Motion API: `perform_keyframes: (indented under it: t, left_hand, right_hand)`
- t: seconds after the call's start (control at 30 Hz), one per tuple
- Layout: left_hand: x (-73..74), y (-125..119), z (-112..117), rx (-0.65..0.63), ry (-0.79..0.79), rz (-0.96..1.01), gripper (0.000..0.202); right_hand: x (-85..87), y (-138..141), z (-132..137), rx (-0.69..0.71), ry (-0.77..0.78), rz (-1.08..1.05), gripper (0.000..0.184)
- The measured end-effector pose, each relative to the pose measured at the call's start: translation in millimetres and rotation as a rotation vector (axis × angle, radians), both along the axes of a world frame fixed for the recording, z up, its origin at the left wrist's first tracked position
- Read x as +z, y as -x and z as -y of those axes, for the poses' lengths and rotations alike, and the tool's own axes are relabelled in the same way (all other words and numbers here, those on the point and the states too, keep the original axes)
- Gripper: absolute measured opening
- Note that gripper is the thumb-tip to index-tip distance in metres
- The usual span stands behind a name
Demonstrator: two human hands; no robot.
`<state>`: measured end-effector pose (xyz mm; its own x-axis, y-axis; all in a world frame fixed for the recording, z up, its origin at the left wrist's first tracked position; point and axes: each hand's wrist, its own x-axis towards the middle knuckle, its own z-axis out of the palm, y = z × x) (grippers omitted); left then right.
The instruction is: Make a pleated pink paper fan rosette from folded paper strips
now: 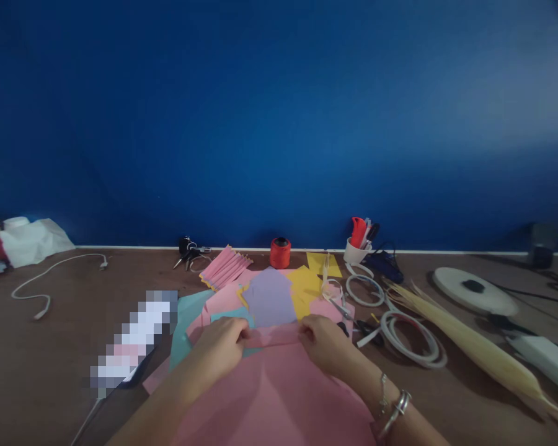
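A folded band of pink paper (275, 336) runs between my two hands. My left hand (230, 334) is closed on its left end, fingers curled in. At the right end my right hand (314, 334) pinches the same pink paper. Beneath and beyond lie loose sheets: a lilac sheet (270, 296), a yellow sheet (305, 286) and a teal sheet (186, 310). A larger pink sheet (265, 396) spreads toward me under my wrists. Scissors (341, 308) lie just right of my right hand, partly hidden.
Behind the sheets are a pleated pink paper stack (225, 267), a red thread spool (280, 253) and a white cup of pens (354, 253). Coiled white tubing (411, 341) and a pale dried bundle (474, 341) lie right. A blurred phone (137, 337) with cable lies left.
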<state>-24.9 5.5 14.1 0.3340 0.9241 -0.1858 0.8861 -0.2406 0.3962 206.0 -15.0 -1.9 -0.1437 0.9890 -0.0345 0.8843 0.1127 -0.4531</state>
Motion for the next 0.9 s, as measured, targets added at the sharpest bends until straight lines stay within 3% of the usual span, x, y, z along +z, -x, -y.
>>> perform_keyframes:
  t: [0.27, 0.53, 0.73, 0.9]
  left_hand:
    - [-2.2, 0.6, -2.8, 0.102, 0.049, 0.025, 0.013]
    - [0.9, 3.0, -1.2, 0.092, 0.078, -0.01, 0.018]
    - [8.2, -17.9, 18.0, -0.105, -0.274, -0.239, 0.034]
    - [-13.7, -42.3, 27.0, -0.319, -0.384, -0.285, 0.027]
  right_hand:
    - [-5.3, -1.4, -3.1, -0.088, 0.056, -0.059, 0.014]
    - [-4.2, -2.9, -4.0, -0.131, 0.088, -0.077, 0.022]
    - [2.4, 6.9, 11.0, 0.023, -0.175, 0.092, 0.023]
    - [1.8, 19.3, 19.3, 0.169, -0.197, 0.234, 0.025]
